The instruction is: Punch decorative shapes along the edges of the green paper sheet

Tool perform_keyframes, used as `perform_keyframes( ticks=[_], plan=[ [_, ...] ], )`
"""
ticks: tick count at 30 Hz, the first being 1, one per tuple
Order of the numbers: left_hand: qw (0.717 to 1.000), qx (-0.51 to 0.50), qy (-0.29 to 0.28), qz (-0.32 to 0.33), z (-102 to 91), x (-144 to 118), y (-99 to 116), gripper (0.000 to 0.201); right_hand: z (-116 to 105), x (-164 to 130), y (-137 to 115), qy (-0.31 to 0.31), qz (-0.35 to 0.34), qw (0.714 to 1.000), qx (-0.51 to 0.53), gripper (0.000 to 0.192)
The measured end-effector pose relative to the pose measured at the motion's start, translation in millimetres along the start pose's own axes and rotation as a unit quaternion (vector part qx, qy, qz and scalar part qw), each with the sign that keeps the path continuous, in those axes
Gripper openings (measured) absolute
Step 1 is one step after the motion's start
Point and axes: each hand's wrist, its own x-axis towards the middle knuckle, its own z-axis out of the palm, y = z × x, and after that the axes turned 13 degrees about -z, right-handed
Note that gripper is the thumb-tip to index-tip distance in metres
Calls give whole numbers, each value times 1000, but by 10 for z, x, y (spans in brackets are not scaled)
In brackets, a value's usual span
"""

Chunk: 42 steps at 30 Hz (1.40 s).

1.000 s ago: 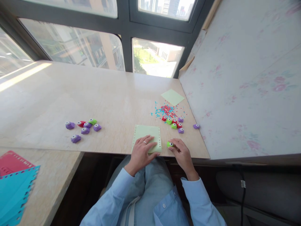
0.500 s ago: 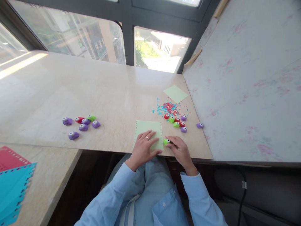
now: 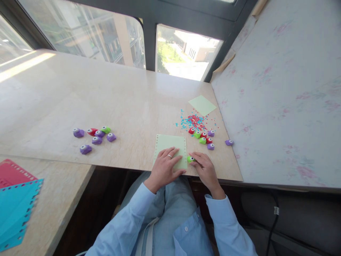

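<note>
A pale green sheet of paper [image 3: 170,141] with punched holes along both side edges lies in front of me. My left hand [image 3: 166,165] rests on it, fingers spread, a ring on one finger. Beside the sheet's right edge, my right hand [image 3: 205,169] grips a green craft punch [image 3: 191,159] between thumb and fingers. Just beyond that hand several red, green and purple craft punches [image 3: 203,140] sit in a cluster. Whether the held punch touches the paper's edge I cannot tell.
Red and blue punched-out bits [image 3: 196,121] are scattered near another pale green sheet [image 3: 202,105]. More punches [image 3: 97,140] stand at left, and a lone purple one [image 3: 229,142] by the wall. Red paper [image 3: 13,172] and blue paper [image 3: 18,213] with punched edges lie at lower left.
The view has shifted slightly. My left hand stays on the sheet and my right hand still holds the green craft punch at its right edge.
</note>
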Motion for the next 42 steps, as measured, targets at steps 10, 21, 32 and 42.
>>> perform_keyframes(
  ticks=[10,21,32,42],
  plan=[
    [999,22,-38,11,-58,-147,-62,54,143,3,15,54,-1,992,-112,36],
    [996,-58,67,-27,-7,-74,-29,21,153,35,-42,45,-4,990,-133,36],
    [994,9,94,55,99,158,-33,17,99,31,-63,25,13,996,-88,35],
    [994,73,75,42,118,273,-4,18,97,32,-56,24,22,997,-76,33]
  ],
)
